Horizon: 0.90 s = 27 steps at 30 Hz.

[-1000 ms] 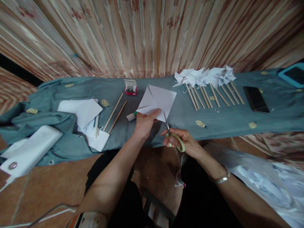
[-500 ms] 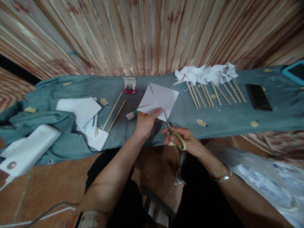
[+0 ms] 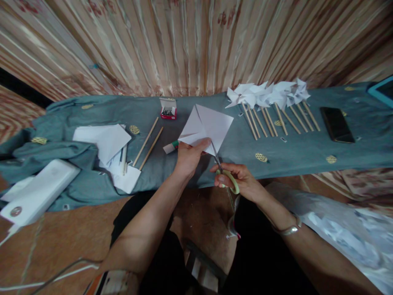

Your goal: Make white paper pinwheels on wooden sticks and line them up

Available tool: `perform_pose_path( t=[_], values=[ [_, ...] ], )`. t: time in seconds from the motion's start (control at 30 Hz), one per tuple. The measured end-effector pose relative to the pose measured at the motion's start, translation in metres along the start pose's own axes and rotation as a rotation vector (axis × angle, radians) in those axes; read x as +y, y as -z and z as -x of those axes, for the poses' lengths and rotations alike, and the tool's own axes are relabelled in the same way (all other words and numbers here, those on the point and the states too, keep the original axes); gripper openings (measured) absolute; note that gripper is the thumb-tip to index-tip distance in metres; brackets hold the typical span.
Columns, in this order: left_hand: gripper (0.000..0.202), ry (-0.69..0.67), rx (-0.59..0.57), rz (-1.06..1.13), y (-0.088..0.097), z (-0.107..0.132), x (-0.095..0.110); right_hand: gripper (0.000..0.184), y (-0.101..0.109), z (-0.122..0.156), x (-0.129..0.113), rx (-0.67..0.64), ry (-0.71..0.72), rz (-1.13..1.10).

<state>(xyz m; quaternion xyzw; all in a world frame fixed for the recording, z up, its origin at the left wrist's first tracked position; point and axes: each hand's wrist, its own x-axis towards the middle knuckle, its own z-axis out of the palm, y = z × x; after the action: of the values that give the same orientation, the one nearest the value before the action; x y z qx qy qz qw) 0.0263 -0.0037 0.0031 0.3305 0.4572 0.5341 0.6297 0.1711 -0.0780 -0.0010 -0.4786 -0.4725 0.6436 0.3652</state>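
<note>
My left hand (image 3: 190, 157) grips the lower left part of a white paper square (image 3: 215, 123), thumb on top and the other fingers mostly hidden below. A slit runs in from the paper's top corner, and another opens on its left side. In my right hand (image 3: 238, 178) is a pair of scissors (image 3: 227, 175) with pale green handles. Their blades meet the paper's lower edge just right of my left thumb. Partly behind my left hand lies a small green and white stick-like tube (image 3: 170, 147).
White paper pinwheels (image 3: 267, 95) on wooden sticks lie at the back right, beside a black phone (image 3: 337, 125). Left of the paper are an open red box of pins (image 3: 168, 114), two loose sticks (image 3: 151, 148), paper sheets (image 3: 104, 141) and a white power bank-like device (image 3: 41, 192).
The scissor blades, apart before, now look closer together at the paper's lower edge. My left hand keeps its hold, and the whole view has shifted slightly.
</note>
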Motion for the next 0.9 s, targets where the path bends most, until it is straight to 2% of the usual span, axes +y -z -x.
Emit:
perform_pose_path(
  t=[0.3,0.9],
  values=[
    [0.018,0.016,-0.034,0.034,0.0006,-0.0004,-0.0002,0.036,0.0016,0.0008,0.0,0.04,-0.013,-0.035],
    [0.016,-0.003,-0.037,-0.051,0.0029,-0.0016,-0.0008,0.043,0.0043,0.0009,0.0,0.003,-0.003,0.057]
  ],
)
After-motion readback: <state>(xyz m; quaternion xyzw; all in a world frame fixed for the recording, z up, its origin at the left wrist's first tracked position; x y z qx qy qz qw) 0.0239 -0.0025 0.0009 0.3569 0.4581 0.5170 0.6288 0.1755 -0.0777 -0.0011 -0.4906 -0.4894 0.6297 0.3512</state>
